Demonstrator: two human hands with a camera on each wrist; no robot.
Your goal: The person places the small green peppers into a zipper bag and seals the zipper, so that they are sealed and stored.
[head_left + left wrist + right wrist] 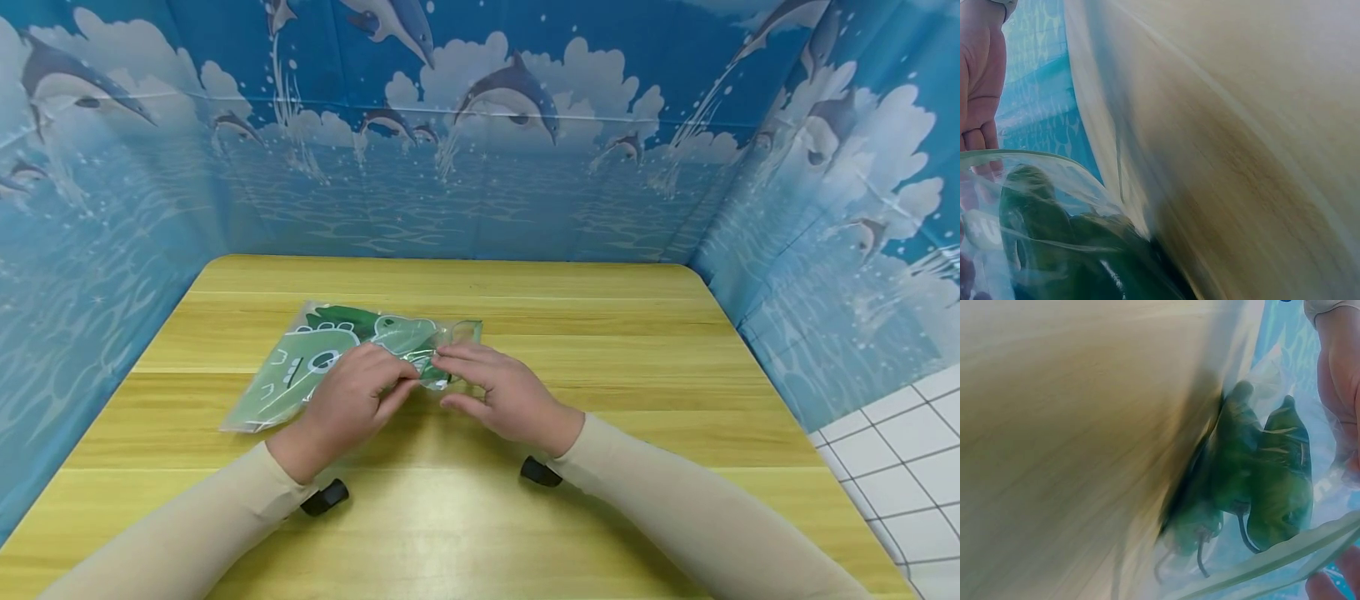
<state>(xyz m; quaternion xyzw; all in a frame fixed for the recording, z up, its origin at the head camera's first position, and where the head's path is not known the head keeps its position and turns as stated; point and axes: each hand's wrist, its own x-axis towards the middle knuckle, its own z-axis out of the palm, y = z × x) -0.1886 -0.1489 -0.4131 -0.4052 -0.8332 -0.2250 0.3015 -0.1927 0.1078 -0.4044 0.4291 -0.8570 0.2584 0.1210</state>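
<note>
A clear plastic bag (pixel 281 387) printed with a green cartoon dinosaur lies on the left half of the table. Its pale green mouth strip (pixel 1294 550) crosses the lower right wrist view. Inside are several dark green peppers (pixel 1282 475) with thin stems. My left hand (pixel 356 396) pinches the bag's near edge between thumb and fingertips. To the right, my right hand (pixel 513 396) has its fingers stretched over the mouth end, fingertips touching the plastic and the thumb apart below. The left wrist view shows peppers (pixel 1035 212) through the film.
The wooden table (pixel 600 517) reaches well beyond the bag to the right and front. Blue dolphin-print curtains (pixel 510 183) stand behind it and at both sides. A black wrist device (pixel 326 497) sits under the left cuff, another (pixel 540 472) under the right.
</note>
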